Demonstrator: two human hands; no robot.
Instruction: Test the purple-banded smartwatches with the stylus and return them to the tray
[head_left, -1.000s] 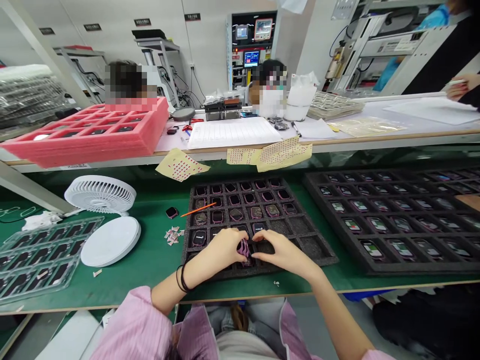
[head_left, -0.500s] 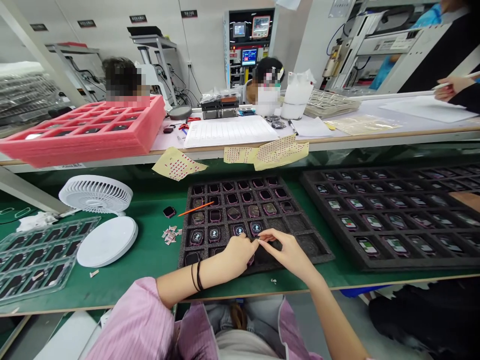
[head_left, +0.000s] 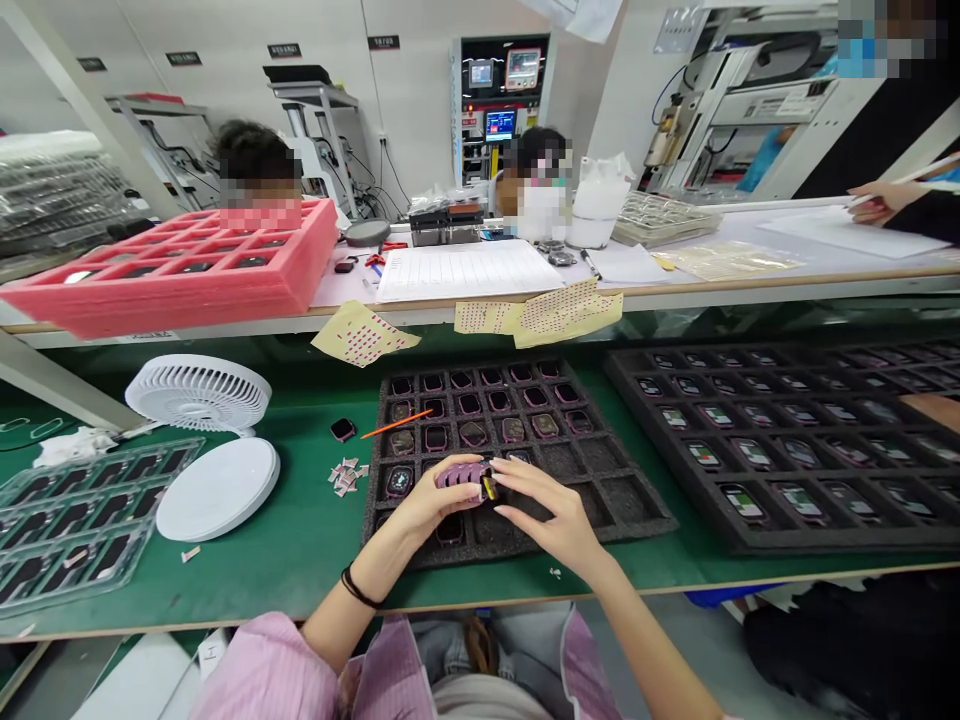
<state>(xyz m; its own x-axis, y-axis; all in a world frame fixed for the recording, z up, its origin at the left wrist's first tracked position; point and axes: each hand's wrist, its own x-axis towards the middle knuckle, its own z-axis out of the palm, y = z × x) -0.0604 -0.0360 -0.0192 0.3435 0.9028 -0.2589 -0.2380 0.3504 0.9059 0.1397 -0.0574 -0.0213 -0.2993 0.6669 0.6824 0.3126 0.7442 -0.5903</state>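
My left hand (head_left: 431, 502) and my right hand (head_left: 547, 508) meet above the dark foam tray (head_left: 619, 510). Between them is a pink watch part (head_left: 461, 476), held by my left fingers. A small yellow piece (head_left: 489, 488) shows at its right end, against my right fingertips. Rows of pink-framed watches (head_left: 472, 433) fill the tray's compartments beyond my hands, and my hands hide the nearer ones. To the left, an orange stylus (head_left: 396, 424) lies across the tray's edge, near a loose watch (head_left: 343, 430) and small paper scraps (head_left: 343, 477).
A larger foam tray of watches with lit screens (head_left: 780, 460) stands to the right. On the left are a white fan (head_left: 197, 393), a white disc (head_left: 217, 489) and a clear plastic tray (head_left: 90, 520). A co-worker's hand (head_left: 877, 202) rests on the upper bench.
My hands have risen from low over the tray, and the pink part now shows clearly between them. My left wrist has moved toward the bench's front edge.
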